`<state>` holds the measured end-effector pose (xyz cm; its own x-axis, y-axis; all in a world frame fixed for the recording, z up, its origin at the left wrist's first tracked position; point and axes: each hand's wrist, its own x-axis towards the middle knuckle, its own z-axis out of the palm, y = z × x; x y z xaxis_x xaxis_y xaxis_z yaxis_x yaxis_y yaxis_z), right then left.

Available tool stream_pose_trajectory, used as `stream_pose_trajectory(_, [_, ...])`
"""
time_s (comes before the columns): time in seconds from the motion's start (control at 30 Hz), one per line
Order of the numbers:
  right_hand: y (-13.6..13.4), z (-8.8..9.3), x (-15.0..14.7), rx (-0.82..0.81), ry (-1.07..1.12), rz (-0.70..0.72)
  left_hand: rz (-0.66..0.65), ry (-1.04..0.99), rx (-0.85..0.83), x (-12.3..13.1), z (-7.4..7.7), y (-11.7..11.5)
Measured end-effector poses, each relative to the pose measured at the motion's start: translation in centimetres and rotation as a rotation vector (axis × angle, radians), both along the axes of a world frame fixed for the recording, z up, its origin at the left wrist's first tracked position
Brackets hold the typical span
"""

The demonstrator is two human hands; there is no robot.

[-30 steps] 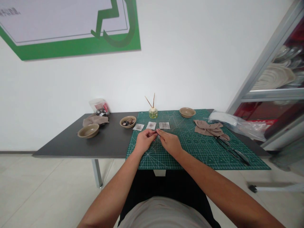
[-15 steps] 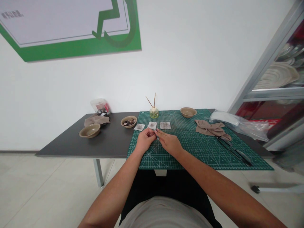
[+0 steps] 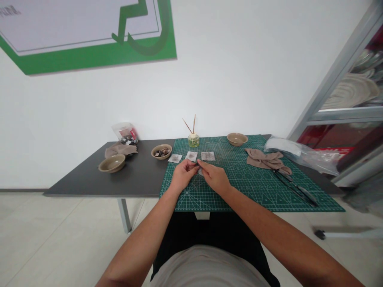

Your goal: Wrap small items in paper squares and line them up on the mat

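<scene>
Over the green cutting mat [image 3: 245, 191], my left hand [image 3: 182, 177] and my right hand [image 3: 216, 179] meet, fingertips pinched together. A small dark piece [image 3: 197, 163] shows between them, mostly covered by the fingers. Something pale [image 3: 200, 172] is partly visible under the right fingers; its kind is unclear. Just beyond the hands, three small white squares with dark prints lie in a row: a left square [image 3: 175, 158], a middle square [image 3: 191, 156] and a right square [image 3: 208, 156]. Left of them stands a bowl [image 3: 154, 156] of dark and brown pebble-like pieces.
A reed diffuser [image 3: 193, 140] and a tan bowl [image 3: 237, 139] stand at the back. On the right lie a brown cloth [image 3: 265, 158], long dark tweezers-like tools [image 3: 295, 187] and a plastic bag [image 3: 302, 153]. Another bowl [image 3: 112, 164], a cloth and a clear bag [image 3: 125, 133] sit left.
My fingers have shifted slightly, and the small dark piece between them shows more now. The pale thing beneath is also more visible. The whole view has tilted a little.
</scene>
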<state>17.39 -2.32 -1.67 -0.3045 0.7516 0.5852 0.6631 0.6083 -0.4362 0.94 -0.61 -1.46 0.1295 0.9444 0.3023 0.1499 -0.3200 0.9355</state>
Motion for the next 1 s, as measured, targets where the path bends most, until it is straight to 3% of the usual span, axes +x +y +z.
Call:
stream_pose_trajectory(0.13, [-0.10, 0.08, -0.04, 0.005, -0.032, 0.066, 0.041, 0.040, 0.084, -0.04, -0.17, 0.03])
stream_pose_trajectory(0.3, [-0.08, 0.06, -0.04, -0.027, 0.011, -0.007, 0.029, 0.009, 0.082, 0.03, 0.06, -0.13])
stream_pose_trajectory(0.47, [-0.09, 0.07, -0.01, 0.001, 0.015, 0.034, 0.055, 0.025, 0.092, -0.02, 0.25, -0.20])
stream_pose_trajectory(0.63, [0.09, 0.27, -0.03, -0.075, 0.036, -0.018, 0.057, 0.008, 0.107, -0.09, 0.22, -0.18])
stream_pose_trajectory(0.83, [-0.08, 0.28, 0.37, 0.008, 0.190, 0.003, 0.089, 0.089, 0.109, -0.06, 0.31, -0.25])
stream_pose_trajectory(1.0, [-0.12, 0.18, 0.47, 0.069, 0.066, 0.089, 0.095, 0.105, 0.116, -0.08, 0.47, -0.38])
